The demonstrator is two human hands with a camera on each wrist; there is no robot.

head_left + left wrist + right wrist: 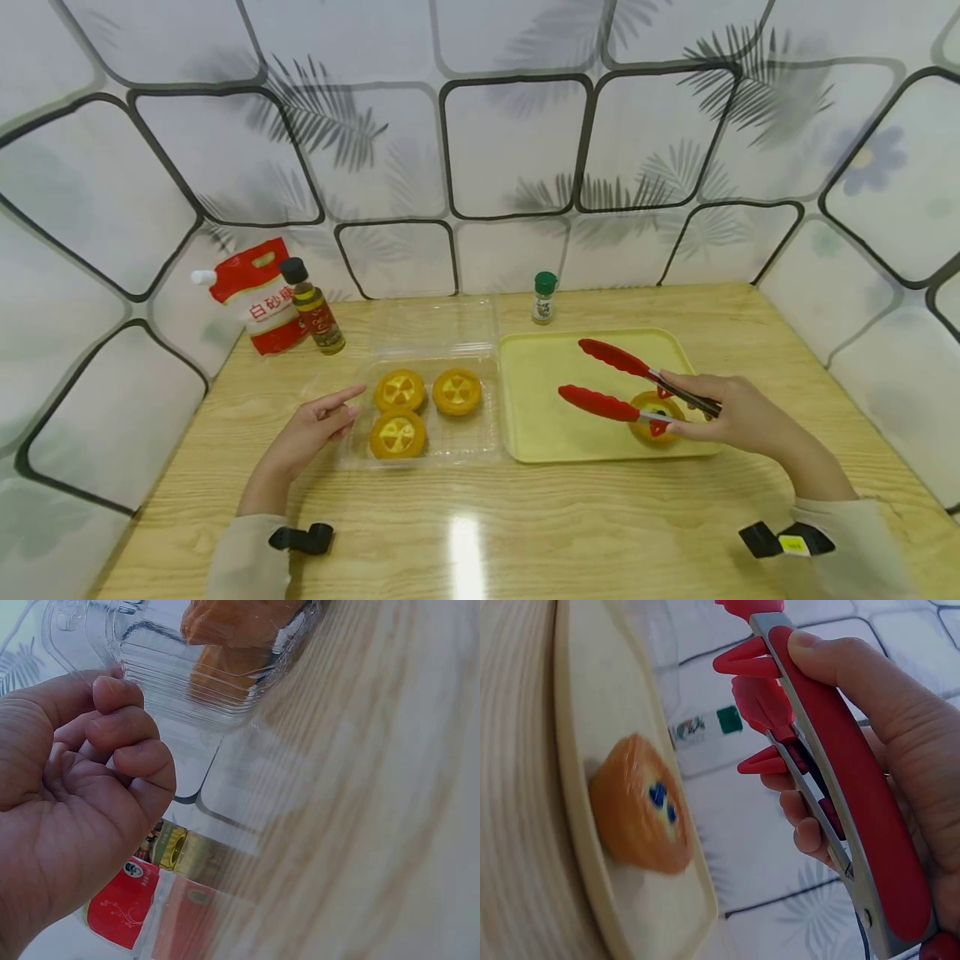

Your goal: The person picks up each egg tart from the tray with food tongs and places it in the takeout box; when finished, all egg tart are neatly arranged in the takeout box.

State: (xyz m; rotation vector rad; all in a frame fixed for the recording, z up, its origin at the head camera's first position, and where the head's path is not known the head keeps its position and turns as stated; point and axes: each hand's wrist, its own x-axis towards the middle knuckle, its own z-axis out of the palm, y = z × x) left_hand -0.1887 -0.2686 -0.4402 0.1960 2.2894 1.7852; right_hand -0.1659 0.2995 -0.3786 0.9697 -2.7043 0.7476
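- Left hand (307, 433): at the left edge of the clear box (461, 447), index stretched, some fingers curled; can't tell if pinching or just touching.
- Right hand (742, 408): grips red tongs (600, 403), arms spread, nothing between tips.
- Blue-dotted tart (637, 810): on yellow tray (555, 433), below the tongs, not pinched.
- Step, my read: tongs work over the tray. Next move, if lifting that tart, calls for drawing tips back round its sides, light squeeze.
- Three yellow tarts (398, 434): in the box.
- Back: green-capped shaker (544, 302); left, brown bottle (318, 318), red bag (270, 308).
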